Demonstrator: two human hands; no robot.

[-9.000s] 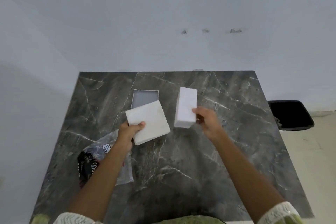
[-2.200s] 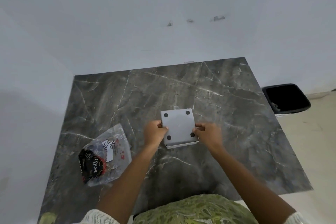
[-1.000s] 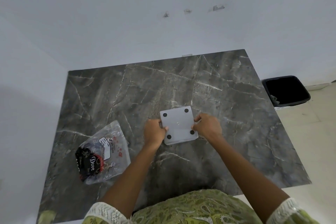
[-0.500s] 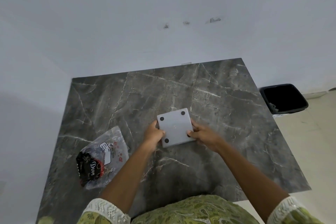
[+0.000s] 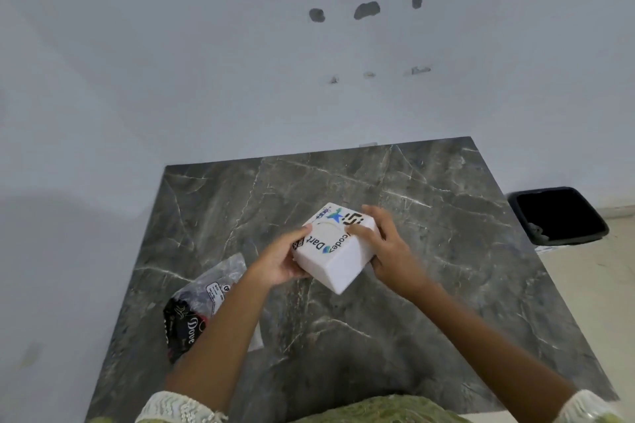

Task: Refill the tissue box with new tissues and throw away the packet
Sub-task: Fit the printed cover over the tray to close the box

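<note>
A white cube-shaped tissue box (image 5: 338,259) with printed logos and a round opening on top is held above the dark marble table (image 5: 429,285). My left hand (image 5: 280,259) grips its left side and my right hand (image 5: 386,247) grips its right side, thumb on the top face. The box is tilted, one corner pointing toward me. The crumpled clear and black plastic packet (image 5: 197,306) lies on the table to the left, partly behind my left forearm. No tissue shows at the opening.
A black waste bin (image 5: 558,215) stands on the floor beyond the table's right edge. A white wall runs along the back and left of the table.
The box was bottom-up on the table with its grey base and black feet showing. Both hands have lifted it and turned it over, so the printed top now faces up.
</note>
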